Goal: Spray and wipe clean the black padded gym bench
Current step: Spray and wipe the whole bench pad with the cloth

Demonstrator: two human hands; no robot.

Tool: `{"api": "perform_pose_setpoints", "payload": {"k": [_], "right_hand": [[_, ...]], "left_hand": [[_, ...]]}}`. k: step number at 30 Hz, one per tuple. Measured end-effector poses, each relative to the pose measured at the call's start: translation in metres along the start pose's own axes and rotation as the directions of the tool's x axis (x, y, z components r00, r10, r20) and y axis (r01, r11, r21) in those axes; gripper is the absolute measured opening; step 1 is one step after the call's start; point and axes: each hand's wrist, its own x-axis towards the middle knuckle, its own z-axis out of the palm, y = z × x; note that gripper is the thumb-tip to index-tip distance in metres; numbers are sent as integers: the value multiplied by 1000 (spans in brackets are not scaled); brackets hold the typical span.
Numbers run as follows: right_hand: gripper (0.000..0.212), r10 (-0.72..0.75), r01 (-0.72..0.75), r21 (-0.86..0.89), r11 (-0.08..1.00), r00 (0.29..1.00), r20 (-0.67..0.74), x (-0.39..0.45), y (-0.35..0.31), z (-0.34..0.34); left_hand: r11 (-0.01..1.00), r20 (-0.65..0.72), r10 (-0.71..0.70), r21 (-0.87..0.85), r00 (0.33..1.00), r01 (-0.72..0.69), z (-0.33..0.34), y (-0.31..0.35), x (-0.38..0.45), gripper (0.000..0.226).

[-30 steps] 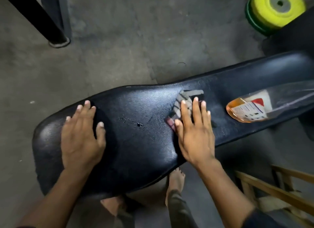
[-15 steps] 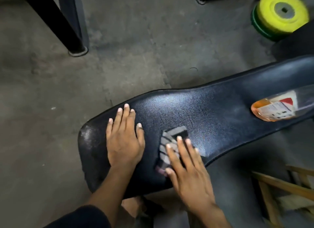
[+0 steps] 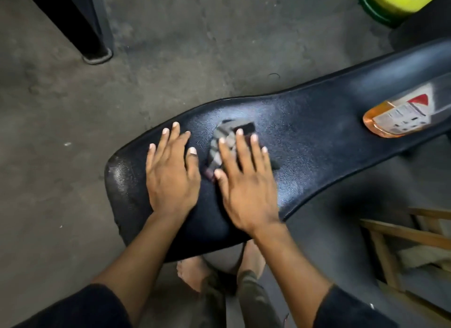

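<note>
The black padded bench runs from lower left to upper right across the head view. My left hand lies flat on its near end, fingers spread, holding nothing. My right hand presses flat on a grey and black striped cloth on the pad, just right of the left hand; most of the cloth is hidden under the fingers. A clear bottle of orange liquid with a white and red label lies on its side on the bench at the right.
Grey concrete floor surrounds the bench. A black frame leg stands at the upper left. Yellow and green weight plates sit at the top right. A wooden frame is at the lower right. My bare feet show below the bench.
My right hand has slid the cloth up the pad away from the near edge. The left hand stays flat beside it. The view has shifted slightly.
</note>
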Motion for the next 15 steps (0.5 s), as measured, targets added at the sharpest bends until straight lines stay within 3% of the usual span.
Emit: {"api": "perform_pose_setpoints", "payload": {"k": [3, 6, 12, 15], "right_hand": [[68, -56, 57, -35, 998, 998, 32, -67, 19, 11], [72, -97, 102, -68, 992, 992, 81, -90, 54, 3], [64, 201, -201, 4, 979, 979, -18, 13, 60, -19], [64, 198, -198, 5, 980, 980, 0, 63, 23, -18]], "left_hand": [[990, 39, 68, -127, 997, -62, -12, -4, -3, 42], [995, 62, 98, -5, 993, -98, -32, -26, -11, 43], [990, 32, 35, 138, 999, -39, -38, -53, -20, 52], [993, 41, 30, 110, 999, -34, -36, -56, -20, 51]]}}
